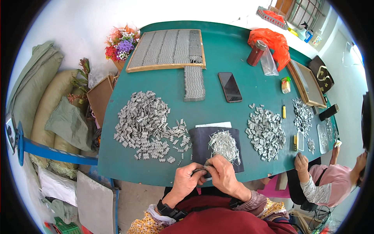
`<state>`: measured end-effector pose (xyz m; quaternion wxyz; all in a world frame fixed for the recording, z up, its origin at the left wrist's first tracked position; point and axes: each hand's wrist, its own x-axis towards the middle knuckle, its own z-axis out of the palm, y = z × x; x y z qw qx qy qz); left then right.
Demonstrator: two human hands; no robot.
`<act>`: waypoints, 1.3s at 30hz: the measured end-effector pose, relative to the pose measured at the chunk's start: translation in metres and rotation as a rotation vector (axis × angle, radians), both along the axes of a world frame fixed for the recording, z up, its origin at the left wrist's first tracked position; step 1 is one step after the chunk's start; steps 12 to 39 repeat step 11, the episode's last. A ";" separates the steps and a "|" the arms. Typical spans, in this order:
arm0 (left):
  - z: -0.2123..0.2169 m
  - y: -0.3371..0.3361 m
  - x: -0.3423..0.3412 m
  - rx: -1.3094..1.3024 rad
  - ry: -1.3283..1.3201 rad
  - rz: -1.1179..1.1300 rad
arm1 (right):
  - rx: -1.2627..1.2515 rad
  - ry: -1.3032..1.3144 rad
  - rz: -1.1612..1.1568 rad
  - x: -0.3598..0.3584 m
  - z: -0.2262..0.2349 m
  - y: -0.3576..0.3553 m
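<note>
Near the table's front edge my hands meet, both with fingers closed. My left hand (184, 180) pinches a small dark grey piece (200, 170), mostly covered by the fingers. Against its other end press the fingertips of my right hand (223, 174); what they hold is hidden. Just beyond lies a pile of thin silver pins (224, 146) on a dark cloth (200, 143), with a white sheet edge (213, 124) showing behind. To the left is a big heap of grey toothed metal pieces (142, 121), with loose pieces (179, 134) scattered beside it.
A wooden-framed tray (165, 69) of assembled grey strips stands at the back, a strip (194, 84) hanging off it. A phone (230, 87), a second toothed heap (265, 132), a yellow screwdriver (284, 111) and a red flask (256, 53) lie rightward. Another person (323, 181) sits at right.
</note>
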<state>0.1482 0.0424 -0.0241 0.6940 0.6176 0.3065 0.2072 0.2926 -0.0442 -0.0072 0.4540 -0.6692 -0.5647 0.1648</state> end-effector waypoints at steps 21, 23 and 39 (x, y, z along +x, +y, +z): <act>0.001 0.001 -0.003 -0.218 0.083 -0.079 | 0.056 -0.448 0.179 -0.001 -0.008 -0.032; 0.001 0.001 -0.003 -0.218 0.083 -0.079 | 0.056 -0.448 0.179 -0.001 -0.008 -0.032; 0.001 0.001 -0.003 -0.218 0.083 -0.079 | 0.056 -0.448 0.179 -0.001 -0.008 -0.032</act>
